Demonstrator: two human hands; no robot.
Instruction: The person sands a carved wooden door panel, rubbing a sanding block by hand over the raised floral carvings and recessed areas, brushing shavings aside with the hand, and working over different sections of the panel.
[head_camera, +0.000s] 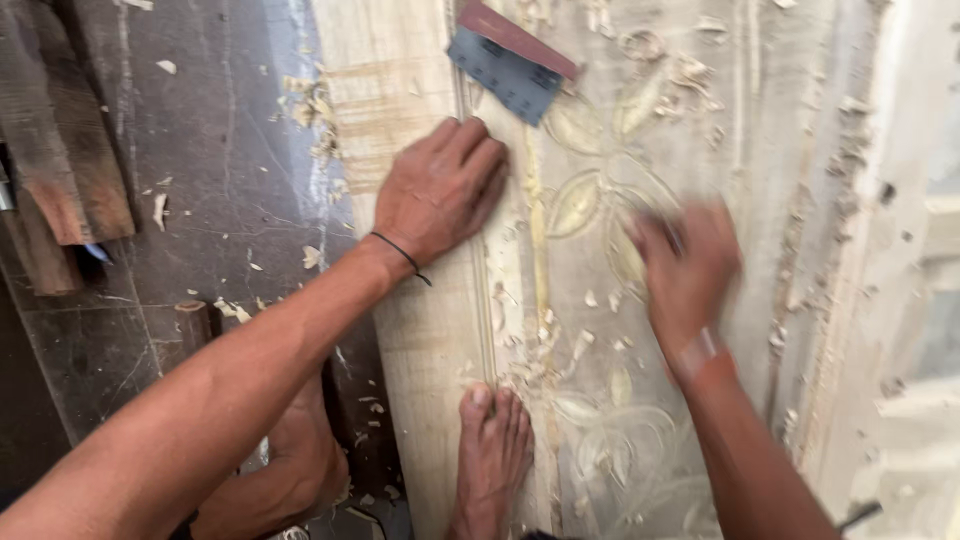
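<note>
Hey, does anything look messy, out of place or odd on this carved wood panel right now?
Wood shavings lie scattered over the carved panel and the floor. A folded sheet of sandpaper lies loose and askew near the panel's top. A bare foot rests on the panel. The right hand is blurred; the left hand presses flat.

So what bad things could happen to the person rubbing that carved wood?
The right hand is blurred, moving fast over the carved leaf, so it might scuff the fine edges. A bare foot rests on the wooden panel among loose wood chips, so a splinter could prick it. The left hand presses flat near a ridge and might slip.
</note>
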